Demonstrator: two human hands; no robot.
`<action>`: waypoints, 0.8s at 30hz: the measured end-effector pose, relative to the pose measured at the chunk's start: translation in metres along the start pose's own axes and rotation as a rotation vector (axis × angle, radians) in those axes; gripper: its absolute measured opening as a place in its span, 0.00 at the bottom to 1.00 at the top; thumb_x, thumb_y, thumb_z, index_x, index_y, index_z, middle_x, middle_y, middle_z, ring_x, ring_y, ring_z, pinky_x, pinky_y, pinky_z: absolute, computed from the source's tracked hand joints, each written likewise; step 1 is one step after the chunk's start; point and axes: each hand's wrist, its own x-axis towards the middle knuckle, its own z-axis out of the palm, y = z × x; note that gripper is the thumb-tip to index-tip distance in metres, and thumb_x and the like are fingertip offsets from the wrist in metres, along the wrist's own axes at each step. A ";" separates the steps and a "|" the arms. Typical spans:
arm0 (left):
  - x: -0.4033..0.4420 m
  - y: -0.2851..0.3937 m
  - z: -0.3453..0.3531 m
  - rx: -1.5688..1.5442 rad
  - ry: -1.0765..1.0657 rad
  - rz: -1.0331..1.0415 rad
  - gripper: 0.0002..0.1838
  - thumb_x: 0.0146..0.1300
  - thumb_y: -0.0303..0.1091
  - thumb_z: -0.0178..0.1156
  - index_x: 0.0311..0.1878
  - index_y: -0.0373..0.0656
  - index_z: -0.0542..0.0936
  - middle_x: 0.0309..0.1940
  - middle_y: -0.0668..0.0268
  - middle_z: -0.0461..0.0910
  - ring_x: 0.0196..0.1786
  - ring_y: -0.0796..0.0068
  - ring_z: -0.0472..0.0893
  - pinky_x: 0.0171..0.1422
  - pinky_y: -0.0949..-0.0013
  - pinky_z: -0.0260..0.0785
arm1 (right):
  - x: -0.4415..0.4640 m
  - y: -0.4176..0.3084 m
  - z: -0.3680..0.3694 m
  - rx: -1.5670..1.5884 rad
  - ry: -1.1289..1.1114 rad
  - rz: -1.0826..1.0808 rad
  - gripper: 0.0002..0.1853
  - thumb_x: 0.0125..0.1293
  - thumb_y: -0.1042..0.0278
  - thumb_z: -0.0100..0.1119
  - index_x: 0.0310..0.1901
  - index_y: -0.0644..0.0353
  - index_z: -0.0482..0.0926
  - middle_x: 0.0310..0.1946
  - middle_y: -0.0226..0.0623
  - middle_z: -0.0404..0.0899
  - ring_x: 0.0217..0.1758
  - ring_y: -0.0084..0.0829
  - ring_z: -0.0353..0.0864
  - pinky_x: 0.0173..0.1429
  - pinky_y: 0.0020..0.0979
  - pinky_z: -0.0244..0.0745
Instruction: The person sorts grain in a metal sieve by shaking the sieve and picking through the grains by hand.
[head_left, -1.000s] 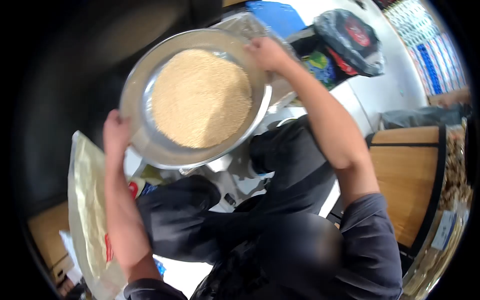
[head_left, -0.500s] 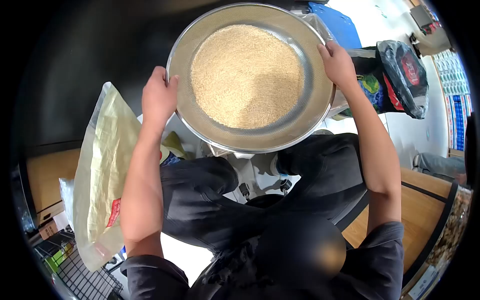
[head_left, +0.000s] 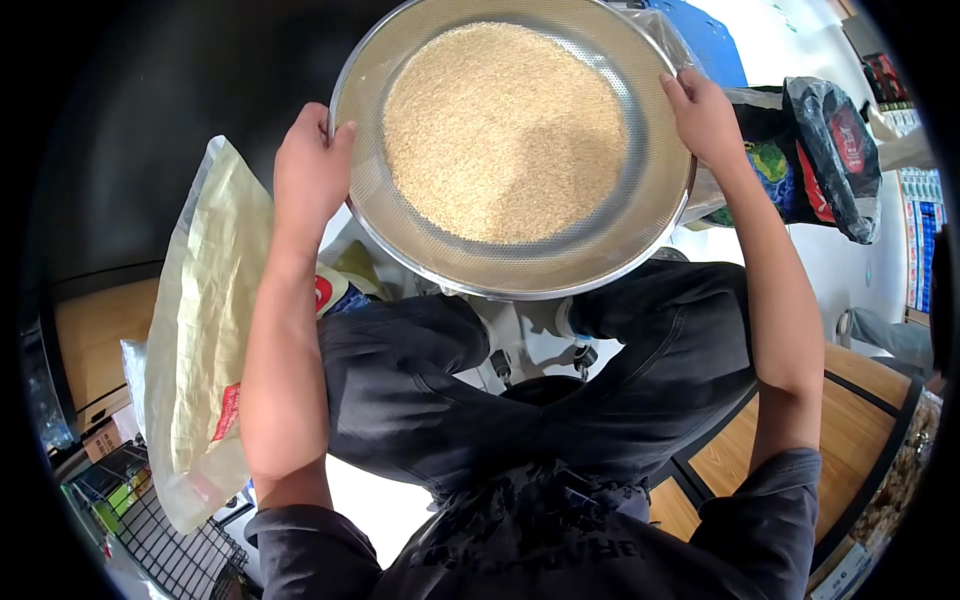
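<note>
A wide round metal sieve point(head_left: 450, 262) with a mesh wall is held up in front of me, above my knees. In it lies a broad layer of pale grain point(head_left: 470, 130), which looks like rice, with a shadow over its lower right part. My left hand point(head_left: 312, 165) grips the sieve's left rim, thumb on the near side and fingers curled round it. On the right rim, my right hand point(head_left: 706, 118) holds in the same way. What is beneath the sieve is mostly hidden.
A translucent yellowish sack point(head_left: 215, 330) stands beside my left forearm. Past my right hand is a dark printed bag point(head_left: 835, 160) with a red label. A black wire basket point(head_left: 165, 535) sits at lower left, and wooden surfaces point(head_left: 850, 420) flank me. Something blue point(head_left: 705, 35) is behind.
In the view, the sieve sits slightly higher and farther right, with both hands still on its rim. The grain has spread a little wider toward the right. My head view has shifted somewhat.
</note>
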 end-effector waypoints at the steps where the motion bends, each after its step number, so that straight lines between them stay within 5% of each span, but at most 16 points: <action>1: 0.000 -0.002 0.001 -0.001 0.000 -0.002 0.15 0.69 0.39 0.64 0.42 0.34 0.78 0.29 0.52 0.80 0.35 0.53 0.82 0.44 0.56 0.73 | 0.000 0.001 0.000 -0.001 0.000 -0.004 0.25 0.77 0.50 0.56 0.36 0.70 0.75 0.24 0.50 0.74 0.27 0.42 0.71 0.39 0.41 0.71; 3: 0.001 -0.007 0.003 -0.031 0.011 0.032 0.14 0.70 0.38 0.65 0.42 0.33 0.79 0.25 0.62 0.75 0.29 0.72 0.73 0.39 0.64 0.69 | 0.000 0.001 -0.001 -0.004 -0.002 -0.009 0.25 0.77 0.50 0.56 0.36 0.70 0.75 0.24 0.50 0.74 0.27 0.41 0.70 0.39 0.41 0.71; 5: 0.000 -0.008 0.004 -0.030 0.019 0.045 0.14 0.70 0.38 0.65 0.42 0.34 0.79 0.25 0.62 0.75 0.29 0.73 0.73 0.38 0.64 0.69 | 0.000 -0.002 -0.004 -0.037 -0.031 0.023 0.25 0.76 0.48 0.56 0.36 0.68 0.79 0.29 0.55 0.80 0.35 0.55 0.81 0.44 0.47 0.75; 13: 0.000 -0.004 0.002 -0.032 0.021 0.038 0.14 0.69 0.38 0.65 0.41 0.34 0.78 0.24 0.64 0.73 0.28 0.74 0.71 0.37 0.65 0.68 | 0.001 0.000 -0.005 -0.038 -0.028 0.003 0.24 0.75 0.50 0.58 0.35 0.70 0.78 0.26 0.54 0.78 0.30 0.52 0.79 0.41 0.45 0.74; 15: 0.000 -0.003 -0.001 -0.012 -0.029 0.022 0.15 0.69 0.39 0.64 0.43 0.35 0.78 0.30 0.53 0.81 0.35 0.55 0.82 0.45 0.57 0.74 | 0.002 0.001 -0.004 -0.046 -0.028 -0.006 0.24 0.75 0.50 0.59 0.35 0.70 0.78 0.26 0.54 0.78 0.30 0.52 0.78 0.41 0.45 0.74; 24: 0.005 -0.012 0.017 0.050 -0.060 0.041 0.15 0.69 0.40 0.64 0.43 0.36 0.77 0.31 0.52 0.83 0.38 0.49 0.85 0.46 0.54 0.75 | 0.010 0.020 0.008 -0.076 -0.110 -0.055 0.25 0.76 0.50 0.58 0.34 0.69 0.78 0.26 0.54 0.79 0.30 0.51 0.78 0.40 0.45 0.74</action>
